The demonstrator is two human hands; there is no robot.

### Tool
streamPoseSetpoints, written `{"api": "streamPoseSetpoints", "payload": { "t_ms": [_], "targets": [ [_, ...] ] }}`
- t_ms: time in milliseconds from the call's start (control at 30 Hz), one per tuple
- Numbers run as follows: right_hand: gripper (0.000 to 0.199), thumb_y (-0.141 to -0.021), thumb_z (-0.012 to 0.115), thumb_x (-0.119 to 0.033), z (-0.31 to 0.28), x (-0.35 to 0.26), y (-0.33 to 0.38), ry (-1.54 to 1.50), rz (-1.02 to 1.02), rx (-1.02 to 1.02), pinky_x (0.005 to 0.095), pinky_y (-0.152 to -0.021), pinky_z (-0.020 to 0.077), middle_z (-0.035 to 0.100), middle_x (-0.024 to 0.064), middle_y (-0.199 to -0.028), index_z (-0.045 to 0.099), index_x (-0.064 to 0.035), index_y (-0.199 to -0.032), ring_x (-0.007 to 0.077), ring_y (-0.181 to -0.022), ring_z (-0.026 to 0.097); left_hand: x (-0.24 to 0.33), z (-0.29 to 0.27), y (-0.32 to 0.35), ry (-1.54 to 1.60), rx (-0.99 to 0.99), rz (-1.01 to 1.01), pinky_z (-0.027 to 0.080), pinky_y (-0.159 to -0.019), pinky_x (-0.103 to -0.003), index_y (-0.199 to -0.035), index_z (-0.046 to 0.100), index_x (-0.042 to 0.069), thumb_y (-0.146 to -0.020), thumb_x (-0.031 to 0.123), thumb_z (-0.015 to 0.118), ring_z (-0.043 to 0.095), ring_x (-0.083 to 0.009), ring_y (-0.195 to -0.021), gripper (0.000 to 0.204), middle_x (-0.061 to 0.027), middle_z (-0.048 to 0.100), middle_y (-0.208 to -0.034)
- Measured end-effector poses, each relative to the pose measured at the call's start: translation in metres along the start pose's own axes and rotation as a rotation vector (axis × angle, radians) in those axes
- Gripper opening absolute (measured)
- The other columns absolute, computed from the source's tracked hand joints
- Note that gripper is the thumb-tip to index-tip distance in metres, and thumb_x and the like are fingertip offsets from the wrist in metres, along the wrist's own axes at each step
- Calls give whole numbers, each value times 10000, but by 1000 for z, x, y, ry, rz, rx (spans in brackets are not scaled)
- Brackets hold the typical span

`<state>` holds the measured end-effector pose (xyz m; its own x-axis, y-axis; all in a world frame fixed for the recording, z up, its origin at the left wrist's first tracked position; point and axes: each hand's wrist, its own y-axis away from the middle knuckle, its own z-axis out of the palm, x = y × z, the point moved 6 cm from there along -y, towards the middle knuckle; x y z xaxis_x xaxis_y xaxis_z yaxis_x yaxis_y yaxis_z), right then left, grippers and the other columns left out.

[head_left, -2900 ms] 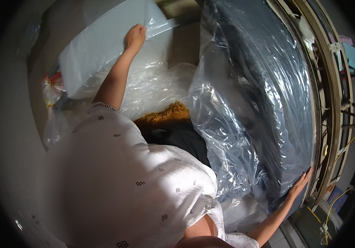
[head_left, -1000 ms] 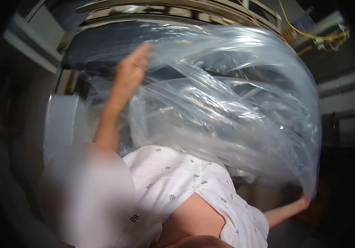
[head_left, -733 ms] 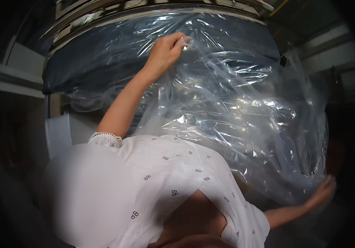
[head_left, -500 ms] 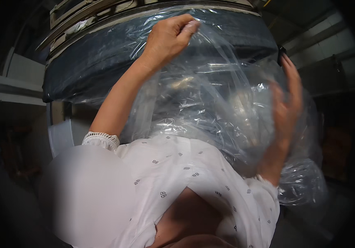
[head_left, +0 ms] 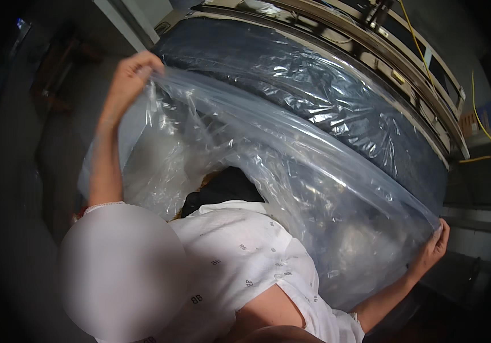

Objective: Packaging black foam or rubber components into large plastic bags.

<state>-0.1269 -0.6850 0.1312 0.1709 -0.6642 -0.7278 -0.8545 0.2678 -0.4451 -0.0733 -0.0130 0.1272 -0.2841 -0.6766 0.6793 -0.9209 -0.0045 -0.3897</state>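
Observation:
A wide sheet of clear plastic film (head_left: 297,163) is stretched between my two hands, in front of a long dark padded surface (head_left: 371,114). My left hand (head_left: 131,74) is closed on the film's upper edge, at the padded surface's left end. Far out to the right, my right hand (head_left: 435,246) pinches the same edge near the surface's lower right corner. Between the hands the edge runs as a taut, folded band. Below it the film hangs in loose, shiny folds toward my body. The padded surface has a glossy, wrinkled covering.
Behind the padded surface runs a metal frame (head_left: 337,34) with slats and openings. A yellow cable (head_left: 417,43) hangs over it, and another yellow cable (head_left: 476,106) hangs farther right. A pale post (head_left: 124,23) stands at the upper left. Black cloth (head_left: 222,191) shows beneath the film.
My hands have spread wide apart, the left toward the left end and the right toward the lower right. The right hand has closed on the film, now pulled taut. The view has turned.

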Motion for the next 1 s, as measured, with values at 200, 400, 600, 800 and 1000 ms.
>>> {"api": "streamPoseSetpoints", "payload": {
  "t_ms": [200,400,600,800,1000],
  "targets": [
    [199,-948,479,-163,29,16,-66,14,25,-74,205,-755,392,552,9,-832,568,11,-911,71,-800,482,-24,-62,-84,273,167,-152,387,-671,-213,-936,622,65,-776,150,545,510,-74,-755,196,6,591,-902],
    [317,-920,545,-175,122,60,-76,123,97,-356,211,-510,248,335,-61,-633,408,-32,-672,41,-605,287,-133,4,-96,-473,184,-213,477,-718,-300,-943,625,27,-795,108,524,615,-175,-764,197,-77,656,-842],
    [359,-914,557,-195,137,92,-77,217,122,-443,224,-491,186,270,-62,-622,351,-77,-645,39,-589,238,-172,28,-67,-339,171,-354,461,-735,-276,-1005,612,32,-792,94,502,598,-156,-783,248,-64,634,-809],
    [359,-916,551,-173,140,102,-75,238,118,-470,230,-488,183,263,-68,-626,334,-84,-644,34,-588,227,-174,33,-88,-6,74,-431,424,-773,-239,-1012,631,41,-838,233,571,567,-117,-827,266,-21,618,-916],
    [336,-930,530,-168,138,102,-74,156,166,-495,207,-509,178,266,-82,-645,336,-114,-660,18,-605,240,-180,50,-106,67,-67,-533,374,-794,-201,-949,656,88,-853,401,595,500,-32,-883,333,52,598,-883]
  ]
}}
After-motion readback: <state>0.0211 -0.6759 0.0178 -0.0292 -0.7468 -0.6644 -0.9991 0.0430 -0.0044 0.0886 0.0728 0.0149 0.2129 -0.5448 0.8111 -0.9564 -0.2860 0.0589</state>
